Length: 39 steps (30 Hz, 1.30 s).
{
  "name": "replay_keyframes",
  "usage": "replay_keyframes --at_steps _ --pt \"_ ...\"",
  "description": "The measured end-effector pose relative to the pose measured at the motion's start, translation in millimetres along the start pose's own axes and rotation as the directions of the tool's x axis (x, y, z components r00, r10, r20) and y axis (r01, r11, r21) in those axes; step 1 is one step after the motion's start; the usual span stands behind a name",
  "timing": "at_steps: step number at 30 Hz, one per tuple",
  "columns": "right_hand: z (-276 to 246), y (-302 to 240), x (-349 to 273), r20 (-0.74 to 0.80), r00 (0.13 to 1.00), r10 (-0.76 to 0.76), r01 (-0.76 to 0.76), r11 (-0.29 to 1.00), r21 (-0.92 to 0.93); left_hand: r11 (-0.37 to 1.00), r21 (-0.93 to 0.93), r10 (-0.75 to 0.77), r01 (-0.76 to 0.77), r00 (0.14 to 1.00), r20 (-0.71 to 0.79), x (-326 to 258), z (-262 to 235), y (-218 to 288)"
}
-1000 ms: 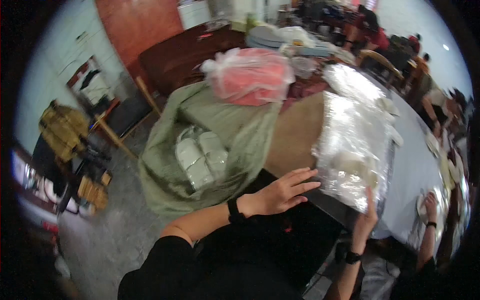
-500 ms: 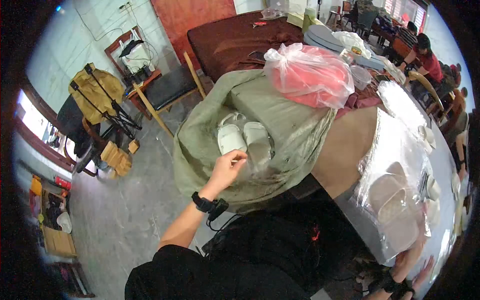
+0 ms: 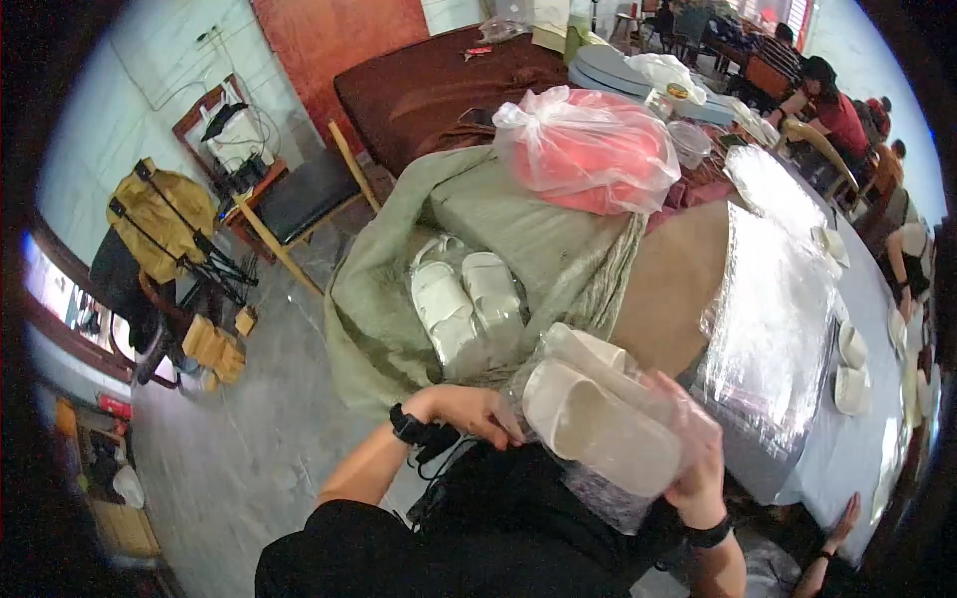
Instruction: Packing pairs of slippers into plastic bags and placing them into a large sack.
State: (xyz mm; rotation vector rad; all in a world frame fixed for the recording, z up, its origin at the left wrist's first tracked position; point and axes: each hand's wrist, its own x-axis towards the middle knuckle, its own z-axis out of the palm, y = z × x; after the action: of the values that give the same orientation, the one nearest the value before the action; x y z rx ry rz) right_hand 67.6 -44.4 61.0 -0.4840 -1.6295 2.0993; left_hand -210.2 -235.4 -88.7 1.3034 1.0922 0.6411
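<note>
A pair of cream slippers (image 3: 605, 424) in a clear plastic bag is up in front of my body. My right hand (image 3: 701, 460) grips the pair from its right side through the film. At the left, my left hand (image 3: 471, 411) is closed, its fingertips pinching the edge of the clear plastic bag (image 3: 515, 389). Just beyond my left hand, another bagged pair of white slippers (image 3: 469, 309) lies in the mouth of a large green woven sack (image 3: 374, 329).
A red bundle in a tied clear bag (image 3: 588, 149) rests behind the sack. Stacked clear plastic bags (image 3: 768, 309) and loose slipper parts (image 3: 852, 369) lie on the table at right. Another person's hand (image 3: 847, 523) touches the table's near right edge. A chair (image 3: 299, 199) stands left.
My right hand has brought the bagged slippers from the table at right to before my body. My left hand has come back from the sack's slippers and now pinches the bag's edge.
</note>
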Motion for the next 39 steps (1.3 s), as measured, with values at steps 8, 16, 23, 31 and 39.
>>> replay_keyframes --at_steps 8,16,23,31,39 --pt "24.3 77.6 10.6 0.472 0.820 -0.323 0.572 0.450 -0.686 0.717 -0.691 -0.015 -0.093 0.989 -0.148 -0.5 28.2 -82.4" --pt "62.2 97.1 11.0 0.791 0.607 -0.080 0.763 0.338 -0.552 0.523 -0.617 -0.025 -0.588 0.712 -0.701 -16.3 49.3 -12.5" --pt "46.1 66.3 5.5 0.710 0.702 -0.053 0.690 0.294 -0.661 0.261 -0.610 0.015 -0.748 0.635 -0.772 -19.9 33.8 -9.3" --pt "-9.6 60.0 -18.3 0.543 0.839 0.031 0.477 0.436 -0.763 0.560 -0.557 -0.359 -0.613 0.427 -0.830 -40.2 -92.1 -48.0" --pt "-20.5 69.6 -36.8 0.468 0.883 0.033 0.405 0.449 -0.796 0.815 -0.450 -0.397 -0.364 0.215 -0.892 -11.0 -170.1 -73.8"
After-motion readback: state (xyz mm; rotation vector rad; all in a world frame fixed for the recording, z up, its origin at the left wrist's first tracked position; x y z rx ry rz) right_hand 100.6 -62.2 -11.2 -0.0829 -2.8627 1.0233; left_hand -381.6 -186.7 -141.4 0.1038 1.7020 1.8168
